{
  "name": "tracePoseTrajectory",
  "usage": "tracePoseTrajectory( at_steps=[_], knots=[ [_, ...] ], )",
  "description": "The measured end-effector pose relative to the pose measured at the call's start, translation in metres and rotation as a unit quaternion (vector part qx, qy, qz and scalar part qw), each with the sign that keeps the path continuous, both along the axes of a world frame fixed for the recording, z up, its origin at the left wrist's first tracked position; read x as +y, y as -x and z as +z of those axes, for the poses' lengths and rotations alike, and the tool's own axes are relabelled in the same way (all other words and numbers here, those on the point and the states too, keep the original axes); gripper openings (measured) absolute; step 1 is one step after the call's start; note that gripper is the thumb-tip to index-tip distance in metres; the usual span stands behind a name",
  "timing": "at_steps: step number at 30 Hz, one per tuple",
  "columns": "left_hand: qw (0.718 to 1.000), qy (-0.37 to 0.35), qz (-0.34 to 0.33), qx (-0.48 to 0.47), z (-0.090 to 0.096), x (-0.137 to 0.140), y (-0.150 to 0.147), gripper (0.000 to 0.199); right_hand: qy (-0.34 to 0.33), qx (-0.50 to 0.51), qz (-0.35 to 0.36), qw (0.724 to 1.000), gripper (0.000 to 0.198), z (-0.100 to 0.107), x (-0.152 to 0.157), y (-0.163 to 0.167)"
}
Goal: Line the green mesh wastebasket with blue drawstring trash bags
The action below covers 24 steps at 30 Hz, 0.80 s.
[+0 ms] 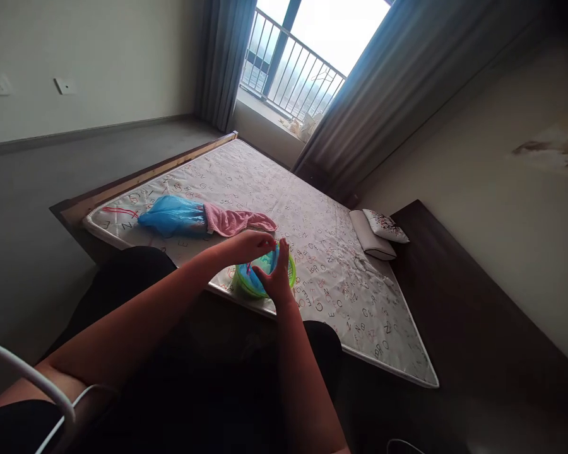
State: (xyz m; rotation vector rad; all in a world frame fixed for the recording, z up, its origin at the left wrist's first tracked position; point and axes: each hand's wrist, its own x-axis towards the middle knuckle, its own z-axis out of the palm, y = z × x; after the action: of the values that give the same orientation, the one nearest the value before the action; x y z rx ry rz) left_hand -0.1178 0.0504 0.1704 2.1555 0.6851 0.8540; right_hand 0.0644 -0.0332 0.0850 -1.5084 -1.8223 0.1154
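A small green basket (291, 272) sits at the near edge of a mattress (312, 214) covered with a letter-print sheet. Something light blue lies inside it. My left hand (250, 244) reaches over the basket's top with fingers curled on the blue item. My right hand (277, 277) is pressed against the basket's near side, fingers partly spread. Whether either hand truly grips is hard to tell from this angle.
A blue plastic bag (173, 215) and a pink cloth (234, 222) lie on the mattress to the left. A pillow (378, 233) rests at the right side. Wooden bed frame (146, 176), grey floor, curtains and balcony window beyond. A white cable crosses the lower left.
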Motion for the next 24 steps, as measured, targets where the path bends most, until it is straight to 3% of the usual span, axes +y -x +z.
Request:
tracePoseTrajectory(
  at_steps=[3, 7, 9, 13, 15, 16, 19, 21, 22, 24],
  knots=[
    [0.999, 0.012, -0.033, -0.011, 0.032, -0.006, -0.002, 0.024, 0.017, 0.036, 0.011, 0.999, 0.102, 0.016, 0.002, 0.007],
    [0.991, 0.089, -0.028, -0.094, 0.058, -0.016, -0.009, 0.023, 0.063, 0.054, -0.014, 0.996, 0.049, 0.013, 0.009, 0.015],
    [0.979, 0.125, 0.003, -0.16, 0.064, -0.019, -0.009, 0.022, 0.091, 0.048, -0.036, 0.994, 0.026, 0.0, 0.015, 0.011],
    [0.948, 0.179, 0.092, -0.246, 0.064, -0.013, 0.001, 0.023, 0.152, -0.006, -0.041, 0.988, 0.018, -0.02, 0.021, -0.009],
    [0.94, 0.193, 0.105, -0.262, 0.062, -0.009, 0.007, 0.021, 0.125, -0.033, -0.046, 0.991, 0.012, -0.02, 0.019, -0.017],
    [0.935, 0.202, 0.107, -0.272, 0.061, -0.007, 0.008, 0.02, 0.088, -0.036, -0.054, 0.994, 0.018, -0.017, 0.018, -0.018],
    [0.917, 0.24, 0.103, -0.302, 0.064, -0.009, 0.008, 0.019, -0.022, 0.004, -0.056, 0.998, 0.068, -0.004, 0.015, -0.009],
    [0.912, 0.254, 0.084, -0.312, 0.071, -0.017, 0.005, 0.016, -0.009, 0.041, -0.024, 0.999, 0.088, -0.001, 0.017, 0.006],
    [0.912, 0.255, 0.066, -0.315, 0.076, -0.023, 0.004, 0.014, 0.025, 0.053, -0.009, 0.998, 0.085, -0.003, 0.02, 0.014],
    [0.917, 0.242, 0.019, -0.318, 0.084, -0.035, 0.004, 0.011, 0.102, 0.061, 0.007, 0.993, 0.057, -0.011, 0.029, 0.028]
  ],
)
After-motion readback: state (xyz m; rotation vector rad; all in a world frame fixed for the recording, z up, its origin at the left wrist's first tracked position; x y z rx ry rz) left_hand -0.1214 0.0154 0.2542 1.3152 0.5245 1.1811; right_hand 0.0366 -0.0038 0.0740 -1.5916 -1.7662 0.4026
